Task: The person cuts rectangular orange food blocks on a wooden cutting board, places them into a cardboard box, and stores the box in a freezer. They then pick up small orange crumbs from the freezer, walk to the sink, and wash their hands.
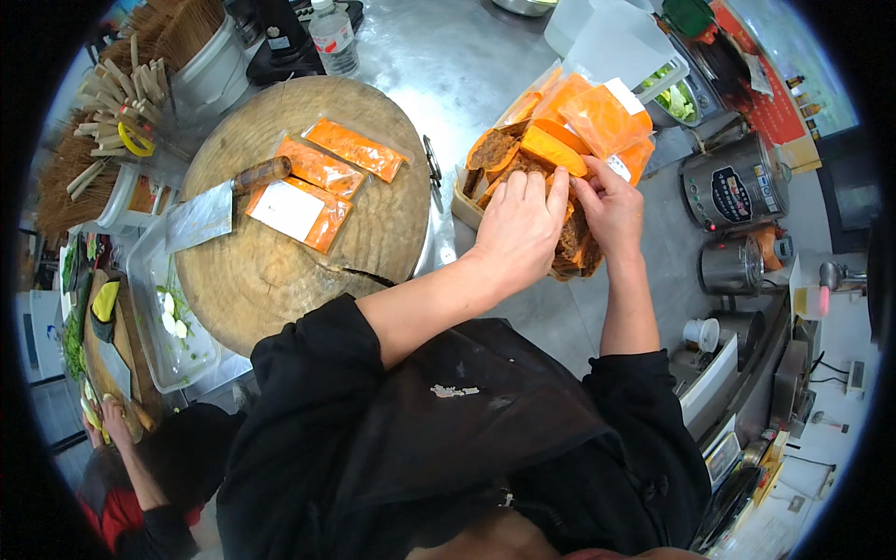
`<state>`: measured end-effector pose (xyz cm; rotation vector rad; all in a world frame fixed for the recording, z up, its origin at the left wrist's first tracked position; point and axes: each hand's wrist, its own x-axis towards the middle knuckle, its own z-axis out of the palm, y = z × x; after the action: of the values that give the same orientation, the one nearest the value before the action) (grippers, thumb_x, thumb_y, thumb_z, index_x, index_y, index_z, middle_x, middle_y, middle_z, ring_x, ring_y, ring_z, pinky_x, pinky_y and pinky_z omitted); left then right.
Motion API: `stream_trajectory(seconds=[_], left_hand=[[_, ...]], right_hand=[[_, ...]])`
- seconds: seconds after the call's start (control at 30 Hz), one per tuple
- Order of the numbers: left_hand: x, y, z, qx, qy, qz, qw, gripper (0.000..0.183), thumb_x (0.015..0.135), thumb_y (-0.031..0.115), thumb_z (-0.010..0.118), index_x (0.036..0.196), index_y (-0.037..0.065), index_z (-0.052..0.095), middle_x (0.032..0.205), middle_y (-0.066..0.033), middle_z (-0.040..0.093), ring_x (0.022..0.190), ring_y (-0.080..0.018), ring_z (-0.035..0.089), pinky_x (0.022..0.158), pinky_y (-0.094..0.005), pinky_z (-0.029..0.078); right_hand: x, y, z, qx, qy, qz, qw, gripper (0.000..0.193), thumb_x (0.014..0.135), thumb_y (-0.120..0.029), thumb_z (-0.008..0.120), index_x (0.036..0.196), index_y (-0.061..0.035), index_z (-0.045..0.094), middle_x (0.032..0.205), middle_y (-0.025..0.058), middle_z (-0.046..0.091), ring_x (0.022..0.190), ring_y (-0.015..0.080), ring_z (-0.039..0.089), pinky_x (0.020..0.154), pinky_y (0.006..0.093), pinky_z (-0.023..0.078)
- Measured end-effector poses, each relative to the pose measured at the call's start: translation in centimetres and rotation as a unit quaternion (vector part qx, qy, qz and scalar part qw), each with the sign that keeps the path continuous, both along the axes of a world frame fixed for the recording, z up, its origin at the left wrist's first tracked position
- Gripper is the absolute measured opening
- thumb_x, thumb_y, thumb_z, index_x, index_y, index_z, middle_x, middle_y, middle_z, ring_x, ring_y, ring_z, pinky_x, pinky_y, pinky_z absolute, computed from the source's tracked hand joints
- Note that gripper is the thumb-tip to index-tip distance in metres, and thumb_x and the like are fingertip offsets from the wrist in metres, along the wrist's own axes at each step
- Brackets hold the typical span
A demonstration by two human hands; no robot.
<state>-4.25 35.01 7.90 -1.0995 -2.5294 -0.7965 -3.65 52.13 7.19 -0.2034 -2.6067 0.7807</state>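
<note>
At the right of the counter, both hands are close together over an open box [464,207] full of orange packets, several showing a brown crumbly filling. My left hand [523,217] has its fingers bent down among the packets; what its tips grip is hidden. Beside it, my right hand [611,207] pinches thumb and fingers at the edge of an orange packet [553,149]. On the round wooden chopping block [271,121] to the left lie three flat orange packets [356,149] in clear film, one with a white label. A cleaver [207,217] rests there, its wooden handle touching the packets.
A water bottle [333,37] stands behind the block. Left of it are a clear plastic tray [154,345] and bundled sticks [121,93]. A translucent pitcher [621,42] and metal pots [733,182] stand right. At lower left, another person's hands [114,420] work at a cutting board.
</note>
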Motion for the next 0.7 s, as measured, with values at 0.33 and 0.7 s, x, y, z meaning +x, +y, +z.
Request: stream_trajectory(seconds=[0.33, 0.7], left_hand=[[0.4, -0.9, 1.7, 0.103, -0.110, -0.045, 0.988, 0.071, 0.062, 0.003, 0.063, 0.125, -0.011, 0.034, 0.101, -0.0244, 0.045, 0.090, -0.0395, 0.051, 0.079, -0.0430, 0.046], [-5.2, -8.2, 0.1, 0.563, -0.647, -0.083, 0.508, 0.051, 0.070, 0.002, 0.059, 0.119, -0.008, 0.048, 0.104, -0.0163, 0.058, 0.090, -0.0214, 0.061, 0.076, -0.0324, 0.051]], right_hand=[[0.3, 1.2, -1.9, -0.112, 0.008, 0.041, 0.993, 0.035, 0.077, 0.003, 0.064, 0.110, -0.0046, 0.062, 0.077, 0.0039, 0.060, 0.067, 0.0091, 0.055, 0.066, 0.0234, 0.048], [0.8, 1.2, -2.3, -0.026, 0.035, 0.038, 0.998, 0.023, 0.080, -0.005, 0.067, 0.102, -0.0001, 0.064, 0.082, 0.0047, 0.061, 0.069, 0.0104, 0.057, 0.064, 0.0234, 0.048]])
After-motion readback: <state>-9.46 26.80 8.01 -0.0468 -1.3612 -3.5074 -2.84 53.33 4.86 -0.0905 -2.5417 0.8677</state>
